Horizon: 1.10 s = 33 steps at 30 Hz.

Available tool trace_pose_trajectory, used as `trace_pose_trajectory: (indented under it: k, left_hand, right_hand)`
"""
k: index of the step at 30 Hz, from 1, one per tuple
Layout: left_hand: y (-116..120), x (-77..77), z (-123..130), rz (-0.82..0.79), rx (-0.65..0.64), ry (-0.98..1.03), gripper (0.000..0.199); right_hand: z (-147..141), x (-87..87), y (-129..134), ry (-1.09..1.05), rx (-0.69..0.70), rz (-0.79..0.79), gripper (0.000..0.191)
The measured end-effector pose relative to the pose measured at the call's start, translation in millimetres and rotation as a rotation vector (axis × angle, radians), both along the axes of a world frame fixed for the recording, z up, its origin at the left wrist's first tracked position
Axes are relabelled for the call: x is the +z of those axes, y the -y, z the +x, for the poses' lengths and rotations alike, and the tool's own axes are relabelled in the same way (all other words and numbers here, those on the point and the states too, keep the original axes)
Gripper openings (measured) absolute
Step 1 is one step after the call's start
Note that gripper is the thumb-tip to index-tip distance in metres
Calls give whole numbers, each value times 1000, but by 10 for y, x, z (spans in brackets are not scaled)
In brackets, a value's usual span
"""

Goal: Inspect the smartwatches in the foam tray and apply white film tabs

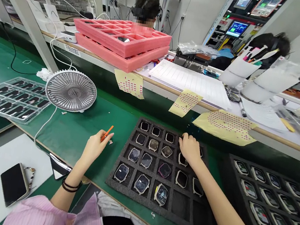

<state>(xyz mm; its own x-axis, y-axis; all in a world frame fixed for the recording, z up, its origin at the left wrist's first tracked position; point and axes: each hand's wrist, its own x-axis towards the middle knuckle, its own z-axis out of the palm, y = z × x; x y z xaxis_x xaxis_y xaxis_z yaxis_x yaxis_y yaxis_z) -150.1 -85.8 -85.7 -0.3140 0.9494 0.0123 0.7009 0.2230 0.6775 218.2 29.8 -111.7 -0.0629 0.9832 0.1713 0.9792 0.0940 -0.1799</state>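
Observation:
My left hand (93, 148) pinches a small orange tool (107, 133) above the green mat (78, 127), beside a tiny pale piece (111, 142). My right hand (190, 148) rests with its fingers on the upper right of a black foam tray (180, 206). Its cells hold several smartwatch bodies, such as a silver-edged watch (142, 184). The fingers hide the cells under them, and some cells at the lower right hold no watch. A second black tray (267, 205) with several watches lies to the right.
A white fan (70, 90) and a transparent tray of black parts (8, 98) stand left. Pink foam trays (121, 36) and yellow dotted sheets (225, 127) mark the far shelf. A phone (14, 184) lies near my left arm. A co-worker (145, 10) sits beyond.

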Motion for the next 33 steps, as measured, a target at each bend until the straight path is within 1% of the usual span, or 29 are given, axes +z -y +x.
trace_pose_trajectory:
  k: [4, 7, 9, 12, 16, 21, 25, 27, 28, 29, 30, 31, 33]
  left_hand:
    - [29, 141, 236, 61, -113, 99, 36]
    - [60, 257, 401, 86, -204, 153, 36]
    - [75, 307, 478, 95, -265, 215, 37]
    - [89, 332, 567, 99, -352, 306, 38]
    - [109, 321, 674, 77, -453, 404, 36]
    - [134, 315, 729, 44, -518, 495, 38]
    - [146, 338, 742, 29, -538, 514, 37]
    - [156, 355, 783, 8, -557, 559, 38]
    - [163, 364, 817, -1, -567, 589, 38]
    - [171, 372, 858, -5, -575, 617, 38]
    - [180, 382, 904, -3, -582, 638, 38]
    - [190, 393, 952, 1, -589, 651, 38]
    - [211, 419, 1037, 8, -600, 672, 37]
  right_hand:
    - [37, -65, -24, 19, 1, -24, 23]
    - [108, -48, -82, -35, 29, -60, 19]
    - [169, -25, -115, -98, 56, -90, 17]
    - [227, -7, -114, -191, 91, -101, 14]
    - [212, -7, -27, -305, 107, -68, 13]
    - [163, 62, 51, -526, 99, -60, 25]
    - [23, 238, 161, -781, 101, -37, 36]
    - [-144, 376, 290, -926, 114, -49, 40]
    - [-253, 456, 373, -990, 130, -68, 38]
    - [-373, 538, 464, -1085, 155, -100, 35]
    - [-498, 619, 556, -1322, 186, -191, 30]
    - [-622, 696, 645, -1496, 219, -295, 28]
    - [-839, 819, 794, -1667, 262, -446, 27]
